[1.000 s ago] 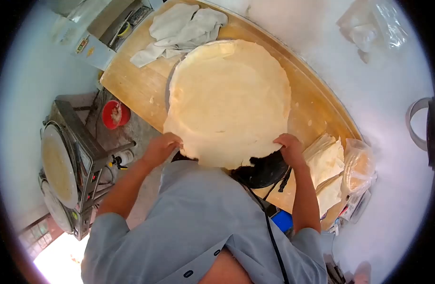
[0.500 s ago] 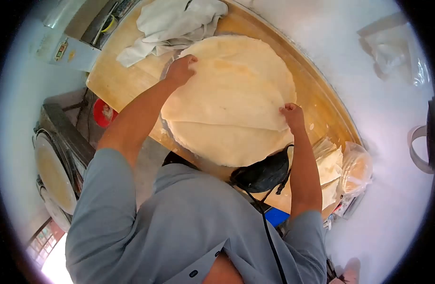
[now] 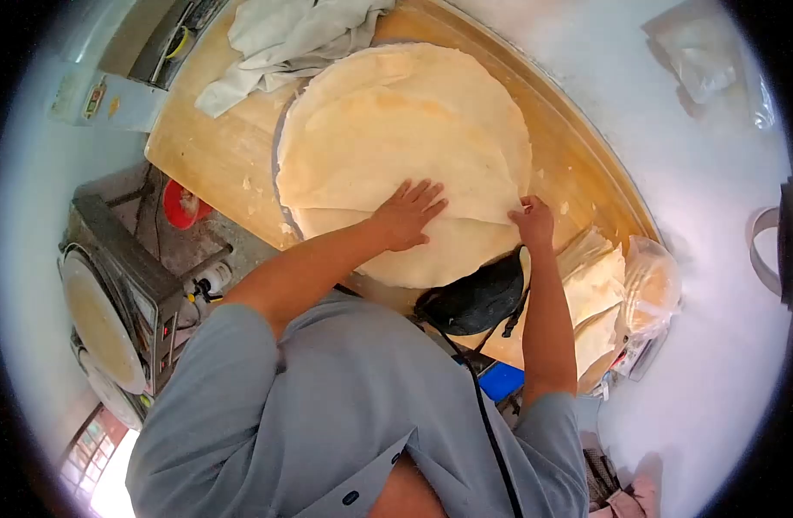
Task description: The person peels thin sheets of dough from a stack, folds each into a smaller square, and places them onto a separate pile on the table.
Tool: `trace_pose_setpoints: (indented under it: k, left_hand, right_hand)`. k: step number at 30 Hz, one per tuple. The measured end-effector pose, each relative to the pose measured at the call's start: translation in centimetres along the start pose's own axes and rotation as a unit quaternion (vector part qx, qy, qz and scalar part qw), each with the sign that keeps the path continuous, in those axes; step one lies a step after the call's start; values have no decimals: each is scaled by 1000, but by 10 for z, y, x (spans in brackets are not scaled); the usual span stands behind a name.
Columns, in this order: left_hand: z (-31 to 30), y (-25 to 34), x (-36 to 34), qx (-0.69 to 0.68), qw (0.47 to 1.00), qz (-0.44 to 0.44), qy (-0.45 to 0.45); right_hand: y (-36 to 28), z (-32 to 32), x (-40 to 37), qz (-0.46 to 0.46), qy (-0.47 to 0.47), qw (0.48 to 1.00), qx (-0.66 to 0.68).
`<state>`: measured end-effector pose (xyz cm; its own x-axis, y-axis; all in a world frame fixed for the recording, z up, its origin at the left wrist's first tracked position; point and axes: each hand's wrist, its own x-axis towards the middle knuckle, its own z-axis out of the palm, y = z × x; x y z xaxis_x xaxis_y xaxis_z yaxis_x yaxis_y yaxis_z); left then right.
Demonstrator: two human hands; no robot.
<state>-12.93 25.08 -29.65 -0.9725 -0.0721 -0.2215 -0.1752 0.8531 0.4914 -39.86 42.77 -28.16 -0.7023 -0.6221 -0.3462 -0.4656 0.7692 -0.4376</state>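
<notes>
A large, round, thin flatbread [image 3: 396,129] lies on a grey round board, whose rim [image 3: 278,151] shows at the left. Across its near part runs a straight edge or fold, with another pale layer [image 3: 439,259] below it. My left hand [image 3: 407,216] rests flat with spread fingers on the flatbread, beside that line. At the right rim, my right hand [image 3: 534,220] pinches the flatbread's edge between thumb and fingers. The fingertips on that side are partly hidden.
A crumpled cloth [image 3: 297,43] lies at the far left of the wooden table [image 3: 215,147]. Close to my body sits a black pouch [image 3: 474,298]. To the right are folded flatbread sheets [image 3: 597,285] and a plastic bag of round breads [image 3: 651,285]. A red bowl [image 3: 182,205] stands lower left.
My left hand has come from the flatbread's far left edge to its near middle, and its fingers have spread flat. My right hand stays at the right rim.
</notes>
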Motion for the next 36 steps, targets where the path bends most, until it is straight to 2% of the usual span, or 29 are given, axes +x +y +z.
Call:
trace_pose_setpoints:
  k: [1, 2, 4, 6, 8, 9, 11, 12, 14, 15, 17, 18, 20, 22, 23, 24, 26, 28, 30, 32, 34, 35, 36]
  left_hand:
    - [0, 1, 1, 38, 999, -1, 4]
    - [-1, 5, 4, 41, 999, 2, 4]
    - [-12, 17, 9, 38, 997, -53, -51]
    - [-9, 26, 11, 30, 998, -33, -36]
    - [-4, 31, 11, 20, 1000, -12, -19]
    - [-1, 33, 11, 17, 999, -25, -27]
    - [2, 33, 11, 13, 999, -40, -32]
    - [2, 31, 10, 8, 999, -32, -23]
    - [2, 27, 7, 3, 1000, -25, -13]
    - [2, 27, 5, 0, 1000, -25, 3]
    - [1, 30, 0, -6, 999, -28, 22]
    - [1, 34, -5, -7, 999, -42, 17]
    - [9, 40, -14, -11, 998, -60, 11]
    - [21, 41, -16, -10, 994, -55, 98]
    - [19, 42, -16, -12, 993, -56, 100]
    - [16, 43, -16, -21, 995, -63, 72]
    - [19, 40, -16, -30, 996, -72, 45]
    - [29, 33, -14, -143, 986, -80, 23]
    - [29, 33, -15, -126, 988, -83, 9]
    - [28, 34, -19, -112, 990, -86, -4]
    - [28, 32, -25, -93, 993, -52, 46]
    - [28, 31, -29, -93, 993, -54, 48]
    - [24, 30, -34, -134, 984, -19, 118]
  right_hand:
    - [-5, 4, -4, -1, 27, 998, -58]
    - [-8, 5, -8, 19, 39, 998, -44]
    - [-17, 1, -14, 42, 52, 996, -67]
    - [-7, 5, -11, 61, 61, 992, -93]
    - [25, 15, -3, 47, 25, 999, 2]
    - [22, 11, -6, 46, 26, 999, -1]
    - [-2, -3, -14, 144, -17, 960, 240]
    - [-6, -9, -15, 143, -18, 961, 238]
    - [-14, -19, -15, 190, -77, 907, 369]
    - [-24, -24, -18, 189, -78, 908, 365]
    - [-53, -29, -29, 176, -60, 858, 479]
    - [-67, -27, -31, 175, -64, 860, 476]
    - [-94, -16, -38, -23, -58, 892, 449]
    - [-135, 0, -44, -70, -127, 900, 412]
    - [-145, 24, -42, -121, -130, 900, 397]
    - [-171, 27, -48, -178, -134, 926, 305]
    - [-189, 65, -42, -181, -172, 944, 215]
    - [-191, 99, -35, -199, -177, 946, 183]
    - [-191, 120, -28, -208, -186, 951, 136]
    - [-188, 127, -21, -186, -215, 946, 154]
    - [-182, 131, -14, -165, -242, 941, 169]
    - [-178, 132, -11, -150, -270, 924, 225]
    - [-180, 127, -10, -135, -298, 903, 279]
